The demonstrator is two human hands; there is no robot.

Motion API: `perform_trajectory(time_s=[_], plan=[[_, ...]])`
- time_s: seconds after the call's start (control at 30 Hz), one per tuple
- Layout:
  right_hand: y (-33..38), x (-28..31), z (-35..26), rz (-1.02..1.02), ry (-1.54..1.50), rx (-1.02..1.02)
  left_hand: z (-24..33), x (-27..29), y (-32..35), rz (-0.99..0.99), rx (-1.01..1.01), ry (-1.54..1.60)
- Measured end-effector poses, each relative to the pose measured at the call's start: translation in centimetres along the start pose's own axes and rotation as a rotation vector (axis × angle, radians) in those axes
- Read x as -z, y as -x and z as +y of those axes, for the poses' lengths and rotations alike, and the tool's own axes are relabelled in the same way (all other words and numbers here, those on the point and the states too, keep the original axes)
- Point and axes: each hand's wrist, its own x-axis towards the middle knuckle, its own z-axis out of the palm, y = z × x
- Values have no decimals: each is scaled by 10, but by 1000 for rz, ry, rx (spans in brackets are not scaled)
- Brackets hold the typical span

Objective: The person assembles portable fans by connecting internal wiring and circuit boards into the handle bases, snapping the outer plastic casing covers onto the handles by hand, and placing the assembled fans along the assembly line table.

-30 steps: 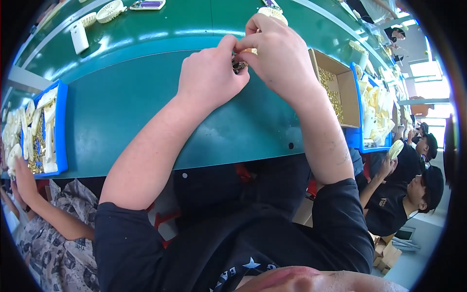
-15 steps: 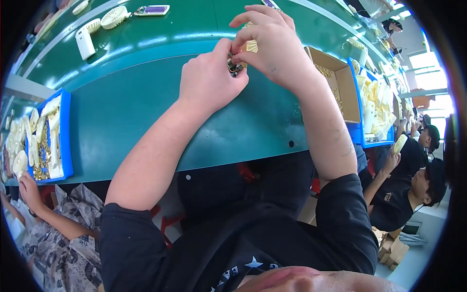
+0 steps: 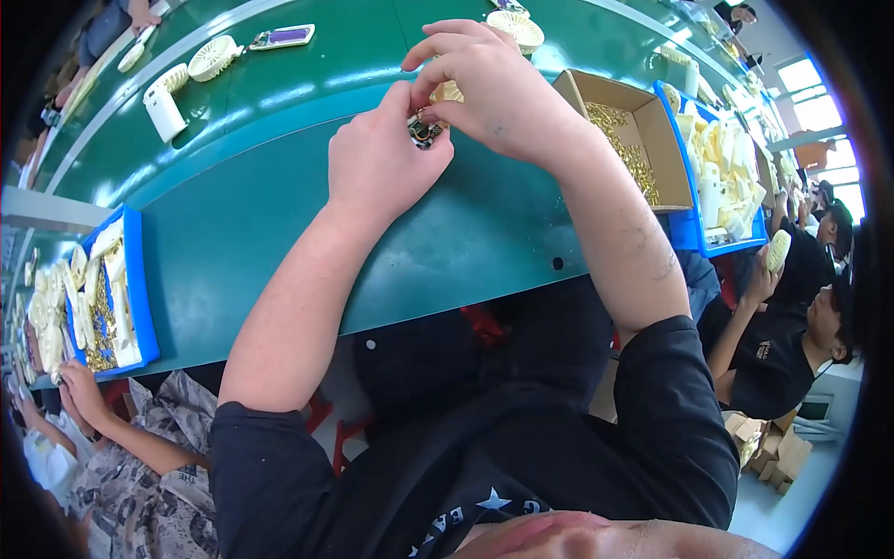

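Note:
Close together over the green bench, my two hands work on one small assembly. My left hand [image 3: 371, 158] is closed around it. Between the hands shows a dark circuit board [image 3: 425, 133] with small parts and wires. Just beyond the board is a cream ribbed plastic piece [image 3: 449, 91], mostly covered by my fingers; it looks like part of a handheld fan. The thumb and a finger of my right hand [image 3: 498, 98] pinch at the board's upper edge, while its other fingers are raised and curved. What lies between those fingertips is too small to make out.
A cardboard box [image 3: 652, 140] of small brass-coloured pieces stands right, beside a blue bin [image 3: 694, 224] of cream parts. Another blue bin [image 3: 140, 307] stands left. Fan parts [image 3: 214, 59] lie across the far bench. Co-workers sit on both sides; one holds a cream piece [image 3: 778, 252].
The view has turned slightly, so my hands appear farther left. Their grip looks much the same. A round fan part beyond my right hand now shows more fully.

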Motion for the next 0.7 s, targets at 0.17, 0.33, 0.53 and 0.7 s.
perform_trajectory(time_s=[0.17,0.33,0.53,0.7], plan=[[9,5,14,13,19,24,8,-6,-6,-12,22,-1],[47,68,37,204,-132,-85,26,-16,-16,-47,187,56],[168,119,159,314,260,-695,43,-34,-19,-71,222,105],[255,191,211,-24,609,-1164,54,-40,-21,-118,296,119]])
